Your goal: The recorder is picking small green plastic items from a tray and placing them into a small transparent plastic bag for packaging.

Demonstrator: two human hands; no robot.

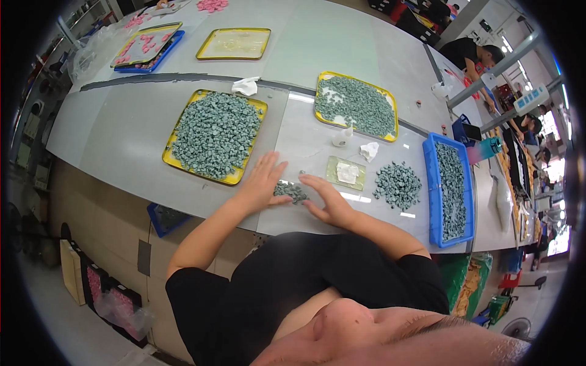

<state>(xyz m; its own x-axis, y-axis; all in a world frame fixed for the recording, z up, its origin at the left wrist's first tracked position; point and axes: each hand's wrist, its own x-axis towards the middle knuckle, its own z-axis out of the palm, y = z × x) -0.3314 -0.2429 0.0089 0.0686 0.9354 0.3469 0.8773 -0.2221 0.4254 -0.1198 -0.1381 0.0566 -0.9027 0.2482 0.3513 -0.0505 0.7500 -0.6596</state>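
Left hand (pixel 261 182) and right hand (pixel 332 204) sit apart, flanking a small green cluster (pixel 290 193). Looks partway done: loose heap (pixel 398 186) remains at three o'clock, laden yellow tray (pixel 261 108) at ten.

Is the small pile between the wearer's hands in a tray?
No: the small green pile lies directly on the tabletop, between the left hand and the right hand.
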